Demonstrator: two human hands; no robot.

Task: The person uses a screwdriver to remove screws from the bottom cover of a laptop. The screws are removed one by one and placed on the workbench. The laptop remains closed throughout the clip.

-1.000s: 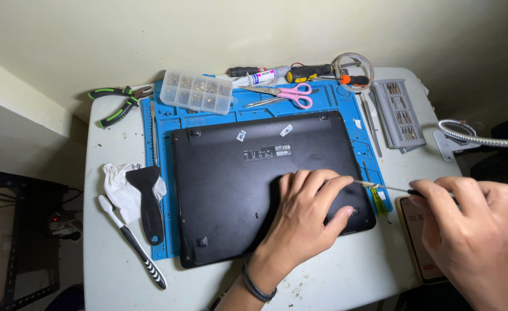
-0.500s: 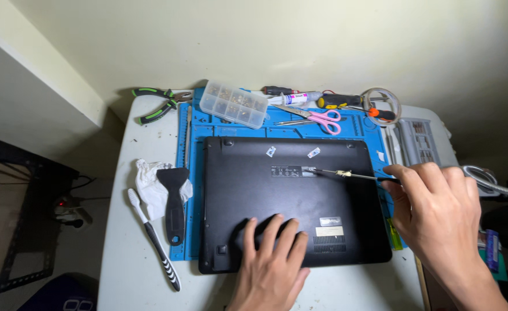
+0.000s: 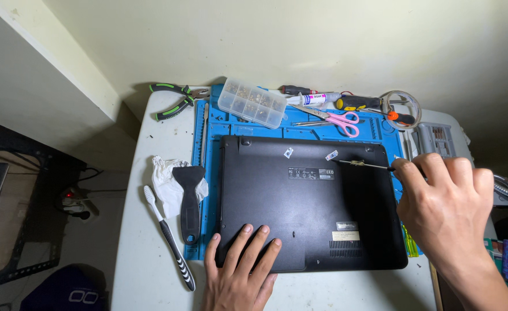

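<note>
- Left hand point(image 3: 239, 270) lies flat, fingers spread and open, pressing on the near edge of the laptop point(image 3: 308, 201), which rests upside down, black base facing up.
- Right hand point(image 3: 447, 210) is closed around the handle of a thin screwdriver point(image 3: 360, 165); the shaft points left, tip on the laptop base near its far right corner.
- The laptop sits on a blue mat point(image 3: 208, 150), which lies on the white worktop point(image 3: 138, 242).
- Left of the laptop: a black scraper point(image 3: 189, 198) resting partly on a crumpled white cloth point(image 3: 164, 178), and a black and white toothbrush point(image 3: 167, 236) just beside them.
- Far edge of the mat: a clear compartment box point(image 3: 254, 102) of small parts, pink-handled scissors point(image 3: 337, 118), a yellow and black screwdriver point(image 3: 357, 103), and a roll of tape point(image 3: 403, 106).
- Far left corner: green-handled pliers point(image 3: 170, 99), off the mat.
- Right of the mat: a grey bit holder point(image 3: 435, 138).
</note>
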